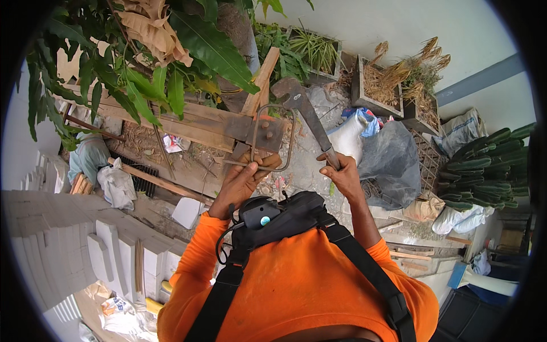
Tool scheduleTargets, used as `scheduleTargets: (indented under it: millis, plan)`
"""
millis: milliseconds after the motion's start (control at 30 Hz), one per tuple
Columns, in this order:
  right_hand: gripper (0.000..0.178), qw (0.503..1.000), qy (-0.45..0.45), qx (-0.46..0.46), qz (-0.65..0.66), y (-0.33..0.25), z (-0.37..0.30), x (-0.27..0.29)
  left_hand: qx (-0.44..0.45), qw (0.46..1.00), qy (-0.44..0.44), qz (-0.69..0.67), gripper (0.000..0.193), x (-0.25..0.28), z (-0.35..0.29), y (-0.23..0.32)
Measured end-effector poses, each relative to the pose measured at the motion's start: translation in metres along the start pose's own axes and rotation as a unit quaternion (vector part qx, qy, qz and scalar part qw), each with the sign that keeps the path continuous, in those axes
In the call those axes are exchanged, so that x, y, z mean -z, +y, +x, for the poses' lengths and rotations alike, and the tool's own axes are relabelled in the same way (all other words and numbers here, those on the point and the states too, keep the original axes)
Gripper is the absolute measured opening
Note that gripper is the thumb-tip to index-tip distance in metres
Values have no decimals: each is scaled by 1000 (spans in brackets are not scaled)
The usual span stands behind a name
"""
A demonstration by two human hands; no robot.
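My left hand (244,178) is closed on one end of a thin steel rod (293,130) bent into a roughly rectangular loop. The loop lies over a dark metal plate with short upright pegs (268,135), fixed on the end of a wooden beam (188,126). In my right hand (343,174) is the lower end of a dark metal hand tool (310,118) with a long bar handle and a wide flat head. That head points away from me, just beyond the loop's far right corner. The tool's exact kind is unclear.
Leafy branches (137,85) hang over the beam's left part. Planter boxes (376,88) line the wall at the back. A grey plastic sheet (390,165) and a cactus (484,168) stand right. Pale blocks (114,251) are stacked at left.
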State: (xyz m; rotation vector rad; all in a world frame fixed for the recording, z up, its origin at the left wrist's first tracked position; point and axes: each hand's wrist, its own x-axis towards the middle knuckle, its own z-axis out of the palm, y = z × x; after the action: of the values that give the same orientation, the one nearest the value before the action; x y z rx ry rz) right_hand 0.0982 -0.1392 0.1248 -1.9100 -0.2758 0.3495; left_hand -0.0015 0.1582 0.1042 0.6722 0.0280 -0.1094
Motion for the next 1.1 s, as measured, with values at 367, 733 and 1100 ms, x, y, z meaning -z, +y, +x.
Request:
scheduleTargets:
  millis: [367, 733, 1100]
  plan:
    - [36, 920, -332, 199, -69, -103, 121, 39, -163, 910, 115, 362, 52, -30, -8, 21]
    - [47, 869, -299, 306, -250, -76, 171, -5, -219, 909, 343, 93, 34, -52, 8, -54]
    - [48, 950, -301, -76, -37, 37, 136, -23, -276, 896, 323, -129, 25, -7, 15, -122]
